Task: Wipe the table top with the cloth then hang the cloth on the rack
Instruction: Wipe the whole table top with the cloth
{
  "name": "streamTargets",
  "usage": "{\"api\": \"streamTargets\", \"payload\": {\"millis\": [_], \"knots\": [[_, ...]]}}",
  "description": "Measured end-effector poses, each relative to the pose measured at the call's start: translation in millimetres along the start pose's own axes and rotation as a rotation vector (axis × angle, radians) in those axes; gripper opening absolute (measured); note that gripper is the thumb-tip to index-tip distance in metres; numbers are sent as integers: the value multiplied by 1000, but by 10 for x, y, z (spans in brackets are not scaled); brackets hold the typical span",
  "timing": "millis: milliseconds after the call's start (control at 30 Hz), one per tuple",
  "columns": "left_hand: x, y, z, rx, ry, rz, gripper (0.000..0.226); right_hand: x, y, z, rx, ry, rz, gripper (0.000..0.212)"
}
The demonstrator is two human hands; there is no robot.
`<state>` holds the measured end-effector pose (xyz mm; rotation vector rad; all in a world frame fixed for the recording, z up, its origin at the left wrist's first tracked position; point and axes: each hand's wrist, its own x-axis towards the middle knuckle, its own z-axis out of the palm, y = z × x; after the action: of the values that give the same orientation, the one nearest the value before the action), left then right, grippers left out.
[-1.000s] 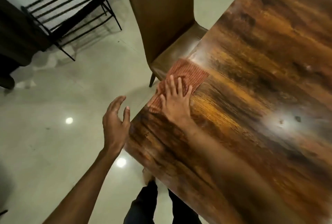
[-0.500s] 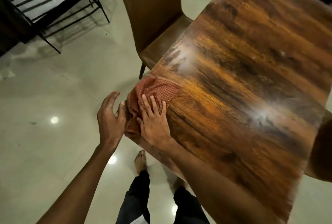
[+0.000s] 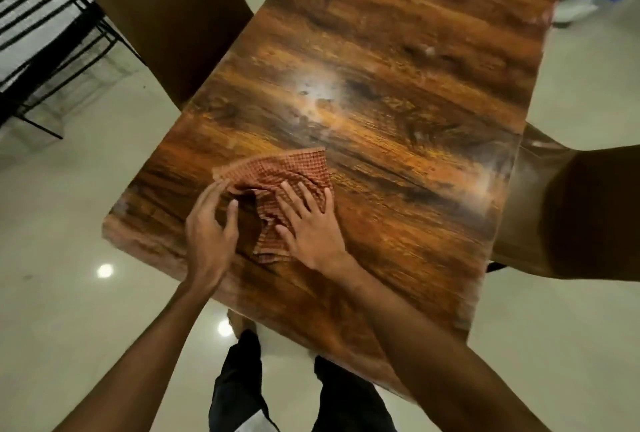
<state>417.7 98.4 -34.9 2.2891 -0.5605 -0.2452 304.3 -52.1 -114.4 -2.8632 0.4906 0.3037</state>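
Observation:
A red checked cloth (image 3: pixel 287 172) lies crumpled on the dark wooden table top (image 3: pixel 398 92), near its front left part. My right hand (image 3: pixel 308 223) lies flat on the cloth's right side, fingers spread. My left hand (image 3: pixel 211 227) is on the table just left of it, its fingertips pinching the cloth's left edge. The black metal rack (image 3: pixel 45 33) stands on the floor at the far left, apart from the table.
A brown chair (image 3: pixel 156 16) is tucked at the table's left side, between table and rack. Another brown chair (image 3: pixel 571 210) sits at the right side. Pale glossy floor surrounds the table. My legs stand at the near edge.
The cloth and my right hand have slid from the table's left edge inward onto the top. My left hand came off the edge and took hold of the cloth.

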Motion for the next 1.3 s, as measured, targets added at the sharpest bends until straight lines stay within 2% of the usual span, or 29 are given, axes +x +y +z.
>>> {"api": "streamTargets", "payload": {"millis": [67,133,200,300,400,467,567,633,700,867,967,1100,1167,1300], "knots": [[-106,237,242,-10,-39,30,37,-242,659,-73,6,48,155,68],[-222,429,452,-18,-80,67,37,-514,1362,-162,39,59,389,69],[-333,588,613,-27,-102,96,37,-775,1814,-219,87,62,512,69],[-467,739,770,-32,-123,128,36,-1014,1633,-108,88,71,538,67],[-553,814,854,-7,-148,125,37,-1283,1046,94,80,25,293,67],[-605,812,873,-3,-167,116,37,-1428,1086,145,87,32,183,67],[-643,740,850,-25,-180,105,38,-1441,1756,42,137,103,382,71],[-682,670,821,-47,-191,107,38,-1401,2138,-57,133,86,517,71],[-733,616,798,-63,-203,103,38,-1407,2188,-59,138,89,543,71],[-807,510,635,-101,-227,87,39,-2033,1400,254,197,189,647,67],[-798,369,439,-112,-214,63,40,-2322,853,433,243,155,758,70],[-710,19,91,-148,-189,75,39,-1912,108,416,228,107,814,75],[-650,-275,-182,-162,-151,63,38,-1454,-404,367,192,91,701,73],[-457,-859,-757,-139,-6,22,35,-443,-1563,397,109,53,316,64]]}}
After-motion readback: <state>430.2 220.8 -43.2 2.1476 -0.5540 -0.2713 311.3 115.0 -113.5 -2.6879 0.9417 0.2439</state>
